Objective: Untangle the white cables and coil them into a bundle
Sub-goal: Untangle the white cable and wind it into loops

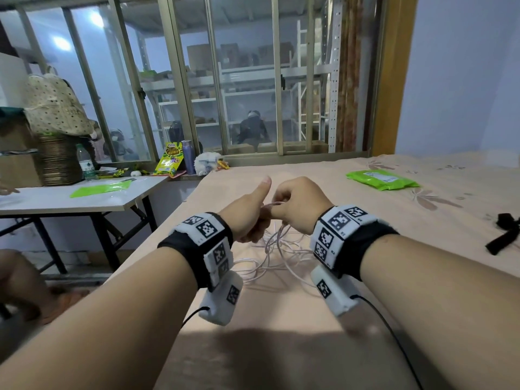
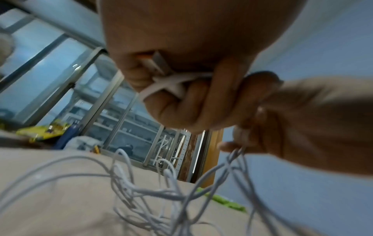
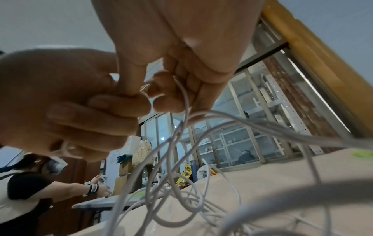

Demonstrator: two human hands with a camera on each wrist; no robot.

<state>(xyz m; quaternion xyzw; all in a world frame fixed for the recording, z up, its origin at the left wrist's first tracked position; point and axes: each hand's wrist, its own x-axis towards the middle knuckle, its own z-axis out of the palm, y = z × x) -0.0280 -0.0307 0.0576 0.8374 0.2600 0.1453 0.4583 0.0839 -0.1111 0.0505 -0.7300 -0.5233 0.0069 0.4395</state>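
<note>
A loose tangle of thin white cables [image 1: 277, 256] lies on the peach bedsheet [image 1: 323, 319] below both hands, with strands rising up to them. My left hand [image 1: 250, 209] is fisted with its thumb up, gripping cable ends and a metal USB plug [image 2: 159, 63] in its curled fingers. My right hand [image 1: 298, 202] touches it from the right and pinches white strands [image 3: 184, 99] between thumb and fingers. The left wrist view shows the white cables [image 2: 153, 193] hanging beneath the fist. In the right wrist view the cable loops [image 3: 181, 199] spread over the sheet.
A green packet [image 1: 381, 180] lies far right on the bed and a black strap [image 1: 503, 232] at its right edge. A folding table [image 1: 84, 197] with a green sheet, basket and bottle stands left. Another person [image 3: 30, 188] works at it. Windows run behind.
</note>
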